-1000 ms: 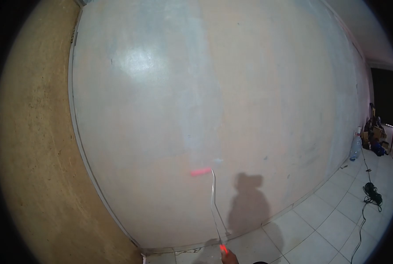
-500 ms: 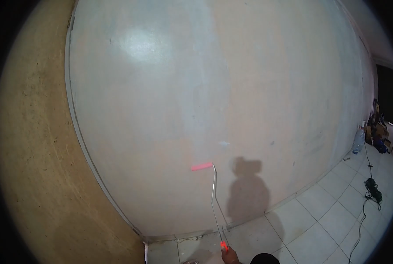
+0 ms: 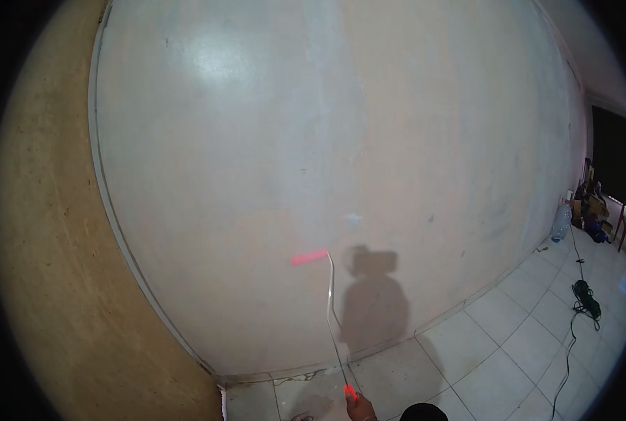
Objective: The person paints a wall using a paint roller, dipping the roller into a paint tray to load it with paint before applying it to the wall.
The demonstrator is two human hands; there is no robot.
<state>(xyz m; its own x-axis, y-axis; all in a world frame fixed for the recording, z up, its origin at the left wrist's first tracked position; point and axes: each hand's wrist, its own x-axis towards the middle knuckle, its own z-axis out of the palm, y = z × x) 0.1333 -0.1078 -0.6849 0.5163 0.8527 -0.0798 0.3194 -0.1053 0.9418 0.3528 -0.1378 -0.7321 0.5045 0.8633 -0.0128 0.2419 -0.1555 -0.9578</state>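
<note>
My right hand (image 3: 360, 408) is at the bottom edge of the head view, its fingers closed around the orange handle (image 3: 351, 391) of a paint roller. From the handle a long thin metal rod (image 3: 330, 300) runs upward and bends near the top. The pink roller sleeve (image 3: 308, 257), slightly blurred, lies at or close to the pale, patchy wall (image 3: 221, 189), tilted with its left end lower. Whether it touches the wall is hard to tell. My left hand is out of view.
A yellowish-brown surface (image 3: 46, 231) stands at the left. Dark cable (image 3: 586, 299) lies coiled on the tiled floor (image 3: 509, 372) at the right. Beyond it are a clear plastic bottle (image 3: 560, 223) and piled items (image 3: 593, 209). A round black object (image 3: 423, 412) shows at bottom centre-right.
The view has shifted, moving the floor items and shadow leftward in the picture. The roller sleeve now appears slightly higher and further left, still held by my right hand.
</note>
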